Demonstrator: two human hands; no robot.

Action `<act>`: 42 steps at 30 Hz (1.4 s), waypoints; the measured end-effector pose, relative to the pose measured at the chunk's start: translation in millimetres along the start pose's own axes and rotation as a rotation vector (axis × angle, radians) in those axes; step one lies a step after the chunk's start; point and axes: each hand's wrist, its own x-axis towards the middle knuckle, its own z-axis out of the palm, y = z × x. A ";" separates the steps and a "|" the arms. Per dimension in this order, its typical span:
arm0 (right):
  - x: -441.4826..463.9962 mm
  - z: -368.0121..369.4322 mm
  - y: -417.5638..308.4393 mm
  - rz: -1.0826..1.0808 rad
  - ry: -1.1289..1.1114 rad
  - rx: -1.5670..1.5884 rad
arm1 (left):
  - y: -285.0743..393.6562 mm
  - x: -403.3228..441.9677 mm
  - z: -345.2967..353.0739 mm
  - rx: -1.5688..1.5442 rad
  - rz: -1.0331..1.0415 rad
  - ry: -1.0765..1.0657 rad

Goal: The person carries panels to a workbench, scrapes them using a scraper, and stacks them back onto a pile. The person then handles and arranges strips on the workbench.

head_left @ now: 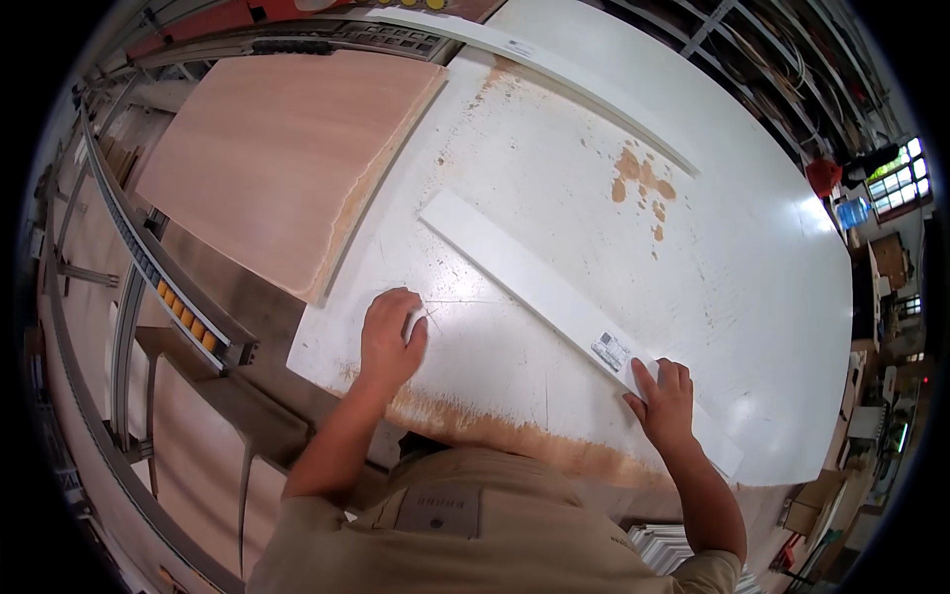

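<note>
A long white board (pixel 534 287) with a printed label (pixel 611 350) lies diagonally across the worn white table (pixel 495 346). My right hand (pixel 668 399) is on the board's near right end, just past the label, with its fingers and thumb closed round the board's edges. To the left, my left hand (pixel 393 335) is over the table surface, away from the board. Its fingers curl and the thumb points up; whether something small is between them cannot be made out.
A second long white board (pixel 584 87) lies along the far side. A large pinkish wood panel (pixel 297 158) is at the upper left, beside a roller conveyor (pixel 183 312). Shelving (pixel 762 79) stands at the back right, and stacked white pieces (pixel 673 554) are below the table.
</note>
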 end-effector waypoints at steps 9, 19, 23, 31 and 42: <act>224.4 -16.7 127.0 -0.269 0.251 -0.057 | 5.5 11.4 10.1 0.120 0.004 0.019; 434.7 -0.8 196.9 -0.219 0.029 0.016 | 10.1 17.7 17.7 0.210 0.010 0.052; 336.3 -32.9 198.2 -0.314 0.042 -0.013 | 9.9 15.9 14.3 0.150 0.048 0.079; 66.4 -99.2 97.5 0.104 -0.657 1.324 | 122.8 43.3 60.0 -1.109 -0.331 -0.198; -51.2 -43.6 -33.6 -0.002 -0.661 1.600 | 173.9 -2.9 -11.0 -1.116 -0.339 -0.620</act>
